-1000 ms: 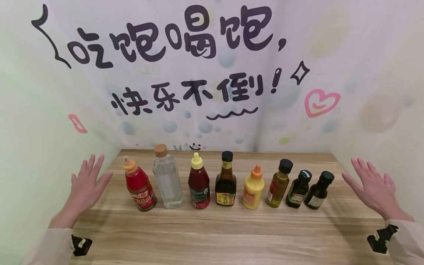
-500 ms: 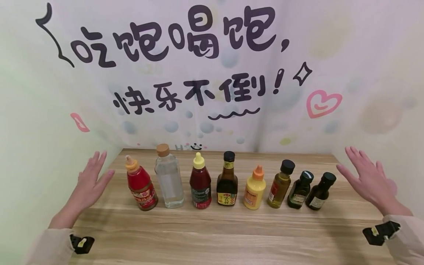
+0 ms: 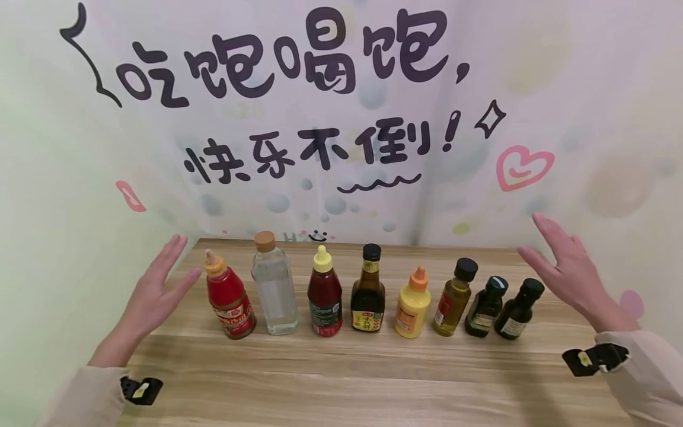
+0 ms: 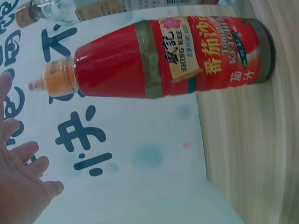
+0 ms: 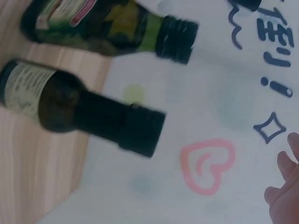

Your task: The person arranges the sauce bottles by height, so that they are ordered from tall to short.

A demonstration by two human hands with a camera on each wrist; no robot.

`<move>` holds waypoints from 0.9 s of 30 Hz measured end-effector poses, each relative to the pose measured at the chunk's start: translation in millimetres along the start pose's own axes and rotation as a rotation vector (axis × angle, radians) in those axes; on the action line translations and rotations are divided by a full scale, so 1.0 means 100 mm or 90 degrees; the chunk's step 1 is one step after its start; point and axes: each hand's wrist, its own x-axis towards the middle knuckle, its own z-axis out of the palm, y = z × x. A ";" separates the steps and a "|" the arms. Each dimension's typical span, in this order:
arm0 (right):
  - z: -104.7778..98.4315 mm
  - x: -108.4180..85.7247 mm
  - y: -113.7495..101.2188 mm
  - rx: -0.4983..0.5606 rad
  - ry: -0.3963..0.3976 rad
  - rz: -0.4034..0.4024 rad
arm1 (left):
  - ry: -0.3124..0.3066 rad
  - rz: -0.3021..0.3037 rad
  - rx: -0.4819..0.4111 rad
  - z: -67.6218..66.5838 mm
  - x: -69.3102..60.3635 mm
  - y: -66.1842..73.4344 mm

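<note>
My left hand (image 3: 155, 296) is held in the air, fingers extended, just left of the red ketchup bottle (image 3: 230, 302) and apart from it. In the left wrist view that ketchup bottle (image 4: 173, 58), with its orange cap, lies across the upper part, the left hand (image 4: 21, 172) at the lower left. My right hand (image 3: 573, 273), empty with spread fingers, hovers right of the small dark bottle (image 3: 517, 311) at the row's right end. The right wrist view has this dark bottle (image 5: 60, 98) and the right hand (image 5: 286, 186) at the right edge.
Between the end bottles stand a clear bottle (image 3: 276, 290), a dark red bottle (image 3: 325, 302), a soy sauce bottle (image 3: 368, 296), a yellow bottle (image 3: 412, 308), an oil bottle (image 3: 451, 302) and a dark green bottle (image 3: 484, 308). The wooden table (image 3: 341, 379) meets a printed cloth (image 3: 341, 207) behind.
Both hands have moved inward toward the ends of the row, the right one farther and slightly upward. The bottles stand in the same order; the head view has shifted slightly.
</note>
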 end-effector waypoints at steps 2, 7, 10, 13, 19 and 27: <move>0.02 0.04 -0.08 0.014 -0.001 -0.008 | 0.012 0.001 -0.003 0.01 0.01 0.03; 0.06 0.13 -0.30 0.045 -0.007 -0.028 | 0.044 0.007 -0.006 0.03 0.02 0.10; 0.08 0.20 -0.44 0.069 -0.019 -0.024 | 0.049 -0.002 -0.009 0.03 0.03 0.11; 0.11 0.27 -0.58 0.099 -0.035 -0.012 | 0.041 -0.023 -0.019 0.04 0.04 0.12; 0.17 0.42 -0.84 0.137 -0.071 -0.003 | 0.007 -0.081 -0.060 0.06 0.08 0.16; 0.34 0.62 -1.11 0.188 -0.092 -0.052 | -0.052 -0.124 -0.061 0.06 0.14 0.18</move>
